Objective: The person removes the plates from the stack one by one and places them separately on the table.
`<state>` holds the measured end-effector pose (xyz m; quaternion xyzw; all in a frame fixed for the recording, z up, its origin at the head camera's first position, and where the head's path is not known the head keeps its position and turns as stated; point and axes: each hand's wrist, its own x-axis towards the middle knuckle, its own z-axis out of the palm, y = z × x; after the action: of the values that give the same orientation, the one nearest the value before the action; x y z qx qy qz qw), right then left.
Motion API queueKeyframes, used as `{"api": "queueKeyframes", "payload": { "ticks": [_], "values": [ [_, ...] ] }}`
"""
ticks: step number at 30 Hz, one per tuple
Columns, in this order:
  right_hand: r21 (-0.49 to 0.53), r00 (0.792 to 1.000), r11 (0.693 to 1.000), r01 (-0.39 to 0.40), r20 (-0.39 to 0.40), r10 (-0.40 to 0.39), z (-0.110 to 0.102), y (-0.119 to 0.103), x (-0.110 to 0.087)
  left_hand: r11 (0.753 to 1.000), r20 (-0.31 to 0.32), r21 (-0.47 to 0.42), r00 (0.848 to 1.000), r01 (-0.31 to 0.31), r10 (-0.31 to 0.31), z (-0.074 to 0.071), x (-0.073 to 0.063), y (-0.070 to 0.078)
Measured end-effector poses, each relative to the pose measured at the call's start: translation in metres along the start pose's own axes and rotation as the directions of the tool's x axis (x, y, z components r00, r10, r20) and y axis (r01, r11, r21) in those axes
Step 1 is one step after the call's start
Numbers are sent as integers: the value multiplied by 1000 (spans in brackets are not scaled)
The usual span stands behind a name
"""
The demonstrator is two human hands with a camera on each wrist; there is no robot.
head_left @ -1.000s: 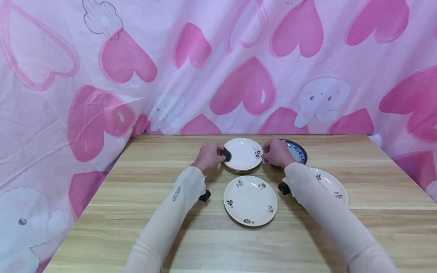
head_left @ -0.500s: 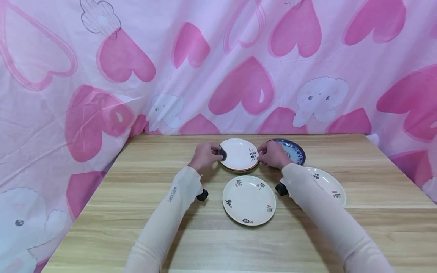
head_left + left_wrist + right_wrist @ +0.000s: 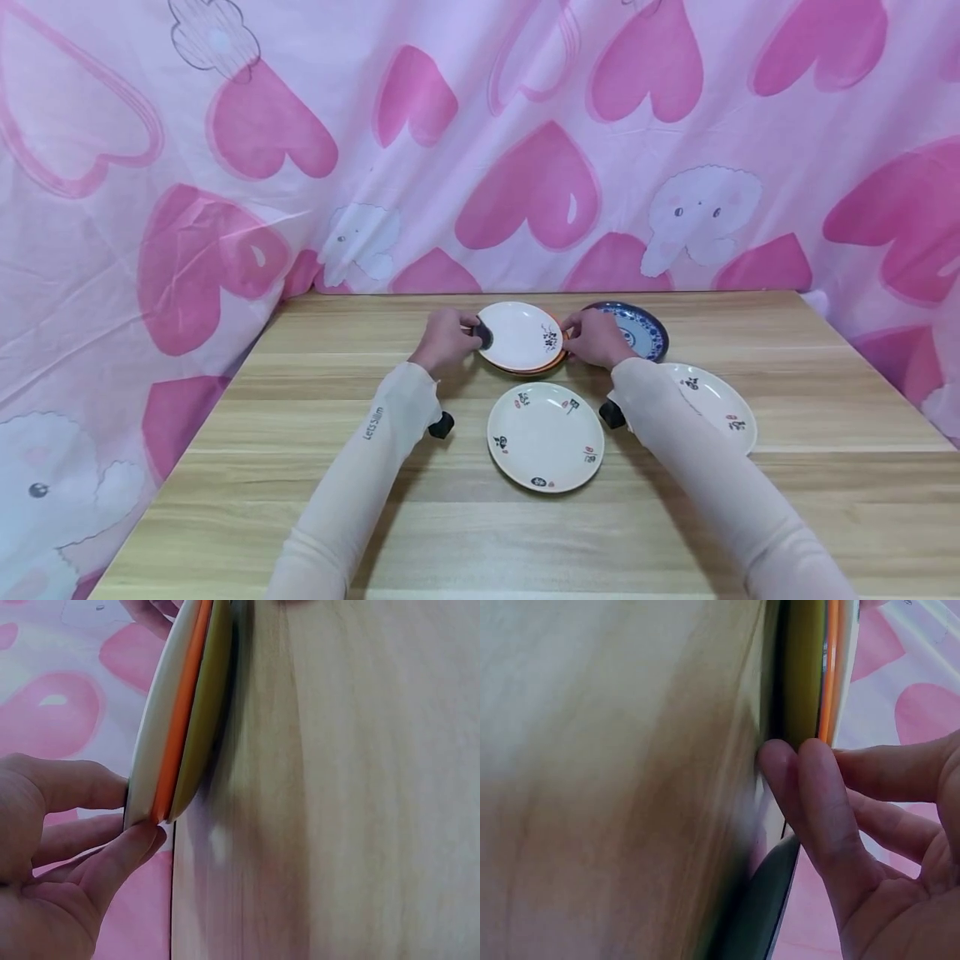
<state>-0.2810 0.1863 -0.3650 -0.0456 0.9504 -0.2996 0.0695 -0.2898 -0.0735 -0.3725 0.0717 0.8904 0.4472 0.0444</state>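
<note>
In the head view a small white plate (image 3: 519,335) with a dark patch and a floral print lies on top of a stack at the back of the table. An orange plate (image 3: 178,724) is beneath it, and an olive-yellow plate (image 3: 205,712) is lowest. My left hand (image 3: 447,340) pinches the stack's left rim, finger on the white face and thumb against the edges. At the right rim my right hand (image 3: 597,337) holds the edge between fingers and thumb, partly covering a blue-patterned plate (image 3: 643,331).
A cream plate (image 3: 546,437) with small printed characters lies in front of the stack. Another printed plate (image 3: 716,404) sits to the right, partly behind the right sleeve (image 3: 675,408). A pink heart-patterned cloth (image 3: 420,167) hangs behind the wooden table (image 3: 300,433).
The white plate has shifted slightly left with both hands, and more orange rim shows at its right side. The other plates stay in place; the head view has drifted a little.
</note>
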Motion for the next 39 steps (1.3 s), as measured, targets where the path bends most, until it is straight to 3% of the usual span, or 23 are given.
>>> {"api": "queueKeyframes", "payload": {
  "ticks": [7,16,28,39],
  "values": [
    [-64,1000,998,-26,-12,26,5,-3,1,998,-10,-47,999,46,-47,-7,-5,1],
    [-74,999,997,-26,-24,24,2,0,0,999,-18,-38,999,26,-26,-9,-4,1],
    [-67,999,997,-24,-29,22,5,1,2,998,-105,-70,994,5,-13,-7,-6,-6],
    [-58,999,998,-24,-24,23,3,0,2,994,-170,-100,984,41,-57,-13,-10,-13]
  ]
}}
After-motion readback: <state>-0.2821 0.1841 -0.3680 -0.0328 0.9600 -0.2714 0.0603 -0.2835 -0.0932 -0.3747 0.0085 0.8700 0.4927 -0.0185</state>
